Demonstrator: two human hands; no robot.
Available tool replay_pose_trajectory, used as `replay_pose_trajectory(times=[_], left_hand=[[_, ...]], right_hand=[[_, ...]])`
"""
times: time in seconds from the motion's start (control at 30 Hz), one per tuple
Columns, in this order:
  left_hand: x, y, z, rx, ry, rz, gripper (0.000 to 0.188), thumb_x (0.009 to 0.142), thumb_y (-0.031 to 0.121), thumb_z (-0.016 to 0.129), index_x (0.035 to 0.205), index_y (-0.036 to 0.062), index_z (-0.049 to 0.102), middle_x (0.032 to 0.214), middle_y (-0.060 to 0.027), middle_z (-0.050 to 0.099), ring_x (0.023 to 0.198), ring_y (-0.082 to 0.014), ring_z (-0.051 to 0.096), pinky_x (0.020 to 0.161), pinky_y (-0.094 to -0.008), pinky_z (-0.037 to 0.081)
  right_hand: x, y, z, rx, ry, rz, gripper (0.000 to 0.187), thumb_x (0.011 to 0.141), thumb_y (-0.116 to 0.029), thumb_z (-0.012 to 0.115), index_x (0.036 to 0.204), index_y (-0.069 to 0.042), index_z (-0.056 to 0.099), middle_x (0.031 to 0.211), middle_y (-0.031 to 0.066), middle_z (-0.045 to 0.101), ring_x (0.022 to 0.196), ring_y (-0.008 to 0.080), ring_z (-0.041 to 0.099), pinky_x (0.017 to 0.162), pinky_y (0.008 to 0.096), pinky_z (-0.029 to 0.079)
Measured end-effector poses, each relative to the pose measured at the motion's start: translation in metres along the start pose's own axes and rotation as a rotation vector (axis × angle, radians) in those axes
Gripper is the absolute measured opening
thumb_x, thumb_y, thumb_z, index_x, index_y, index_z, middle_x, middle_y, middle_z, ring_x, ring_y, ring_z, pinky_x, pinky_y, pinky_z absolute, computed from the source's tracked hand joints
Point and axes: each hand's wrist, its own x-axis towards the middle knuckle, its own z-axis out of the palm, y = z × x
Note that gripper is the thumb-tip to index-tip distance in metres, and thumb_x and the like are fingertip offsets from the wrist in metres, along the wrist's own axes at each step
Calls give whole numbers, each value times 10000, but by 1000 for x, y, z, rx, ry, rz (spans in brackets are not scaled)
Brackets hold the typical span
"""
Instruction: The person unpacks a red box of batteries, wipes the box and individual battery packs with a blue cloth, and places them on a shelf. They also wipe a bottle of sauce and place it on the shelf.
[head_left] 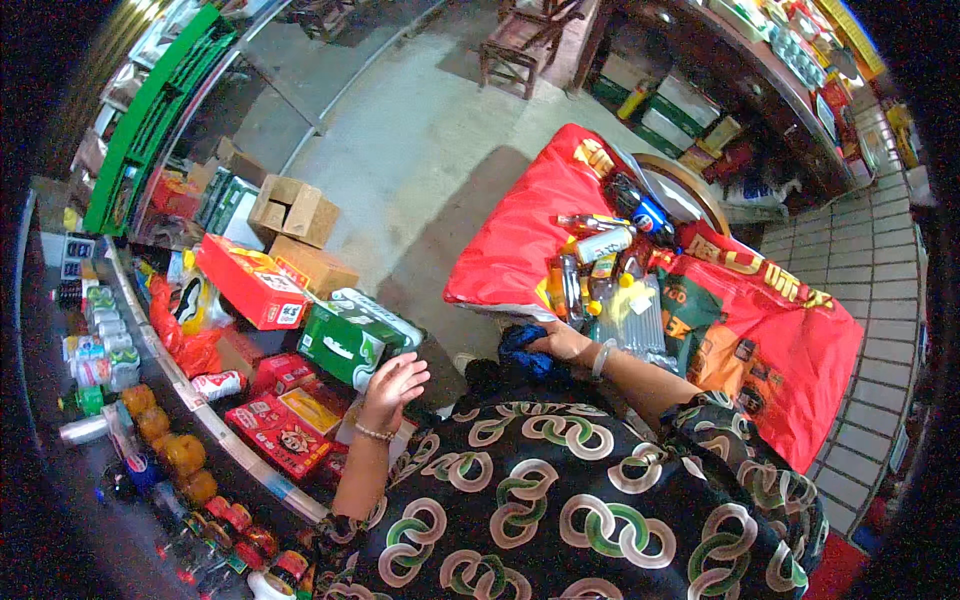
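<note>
My right hand (565,345) is closed around a crumpled dark blue cloth (522,355), close to the near edge of a red printed plastic sheet (510,240). Bottles lie heaped on the sheet: a dark cola bottle with a blue label (648,215), a bottle with a white label (604,243), and several smaller amber ones with yellow caps. Beside them sits a clear ribbed plastic pack (635,318). My left hand (395,388) is raised and holds nothing, its fingers stretched out, nearest to a green and white carton (345,340).
Red boxes (283,428), a red and orange carton (252,280) and brown cardboard boxes (295,212) are stacked at the left. A shelf edge there carries cans, orange-capped jars (180,455) and bottles. A wooden chair (522,50) stands far off; a tiled surface (850,300) runs along the right.
</note>
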Motion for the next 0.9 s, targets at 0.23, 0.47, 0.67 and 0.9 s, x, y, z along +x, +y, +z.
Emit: replay_pose_trajectory(times=[0.23,0.47,0.67,0.9], left_hand=[[18,-31,22,21,7,-90,280,826,188,530,1059,36,501,964,-94,587,819,-166,597,639,-242,478],[47,-44,60,147,-49,-116,265,829,175,528,1057,42,518,962,-93,591,810,-146,595,630,-222,469],[55,-56,62,250,-3,-175,275,814,161,532,1059,36,519,959,-95,596,792,-156,602,625,-236,473],[46,-77,37,267,131,-243,289,822,174,530,1070,30,495,951,-88,590,783,-159,596,597,-231,470]], right_hand=[[-44,49,-62,-219,238,218,424,572,4,568,994,-33,582,784,71,607,699,151,552,641,279,453],[-79,113,-117,-68,432,455,282,623,-181,662,857,-27,627,716,86,595,637,178,563,603,305,455],[-26,199,-139,-345,531,493,194,700,-181,584,807,-22,613,772,112,611,689,193,587,636,311,466],[72,344,-140,651,680,560,169,722,-177,522,764,-33,598,714,90,614,606,227,587,601,365,477]])
